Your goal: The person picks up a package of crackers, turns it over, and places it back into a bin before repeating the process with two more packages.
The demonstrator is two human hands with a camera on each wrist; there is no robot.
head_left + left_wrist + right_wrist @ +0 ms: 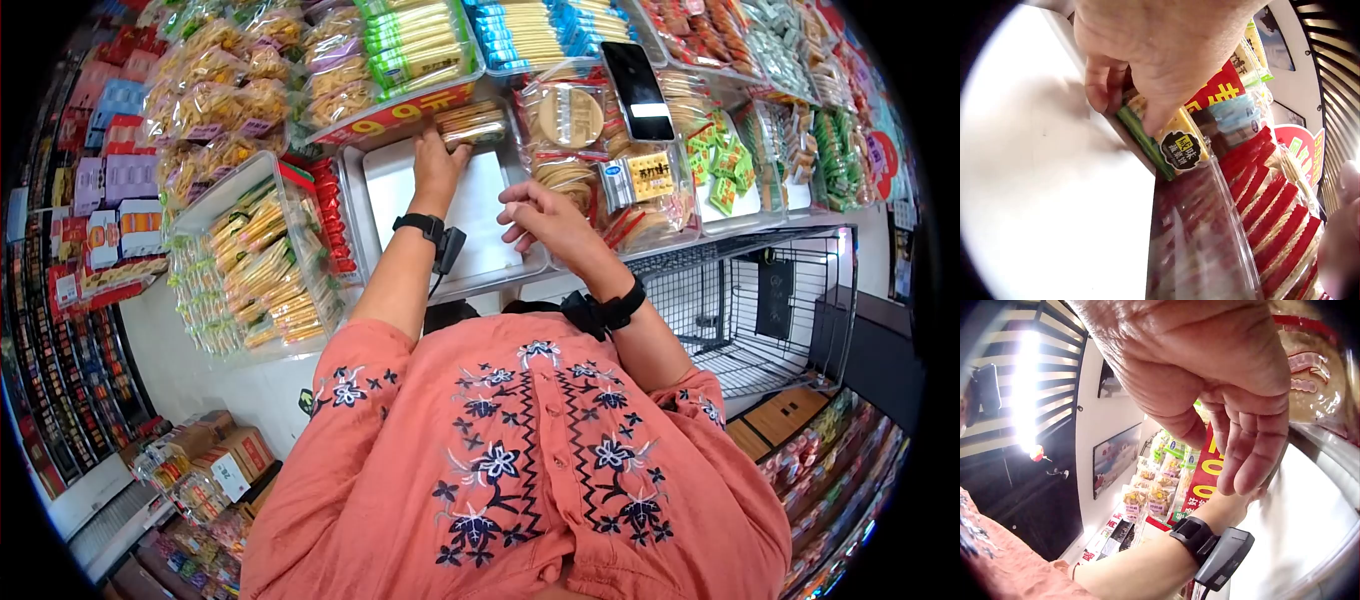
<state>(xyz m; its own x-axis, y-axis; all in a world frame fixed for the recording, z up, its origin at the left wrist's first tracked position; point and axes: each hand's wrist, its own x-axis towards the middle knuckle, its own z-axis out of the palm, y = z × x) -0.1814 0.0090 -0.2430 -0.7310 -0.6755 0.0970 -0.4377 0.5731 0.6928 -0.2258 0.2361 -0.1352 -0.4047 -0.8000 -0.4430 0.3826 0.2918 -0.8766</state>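
At the back wall of a white-bottomed bin (pixel 485 235), my left hand (pixel 438 165) grips packets of crackers (pixel 472 122). The left wrist view shows its thumb and fingers pinching a cracker packet (pixel 1180 147) with a green edge and a black label; the far side is hidden behind the hand. My right hand (pixel 552 222) hovers over the bin's right side, its fingers loosely bent and holding nothing. In the right wrist view that right hand (pixel 1210 375) hangs above the left forearm.
Bagged round biscuits (pixel 572 115) fill the bin on the right, with a phone (pixel 638 90) lying over it. Red packets (pixel 333 215) line the left side, beside a tub of stick snacks (pixel 260 260). A wire shopping cart (pixel 750 300) stands at the right.
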